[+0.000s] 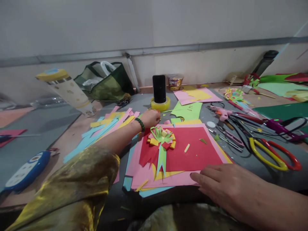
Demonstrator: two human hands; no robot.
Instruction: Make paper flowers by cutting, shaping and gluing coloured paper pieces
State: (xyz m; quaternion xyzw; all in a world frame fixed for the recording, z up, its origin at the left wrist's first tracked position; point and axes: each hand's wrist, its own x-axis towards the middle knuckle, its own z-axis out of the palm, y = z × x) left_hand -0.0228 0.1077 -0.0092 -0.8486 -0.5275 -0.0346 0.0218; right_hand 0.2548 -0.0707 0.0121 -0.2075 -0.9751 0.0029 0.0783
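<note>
My left hand (151,118), with a green bead bracelet on its wrist, is closed near a yellow tape roll (160,105); whatever it holds is too small to make out. Below it a paper flower (162,138) with green, yellow and pink loops and green and red tails lies on a red sheet (190,157). Pink, yellow and blue sheets are stacked under the red one. My right hand (223,179) rests with fingers spread on the lower right of the stack, apparently holding nothing. A black phone (159,88) stands upright on the tape roll.
Paper strips (108,128) lie left of the stack. Scissors with yellow and red handles (271,154), a pink glue gun (223,113) and tools lie at right. Behind are a noodle cup (175,82), a green bag (106,83) and a tilted tumbler (69,93). A blue-and-white device (27,171) is at left.
</note>
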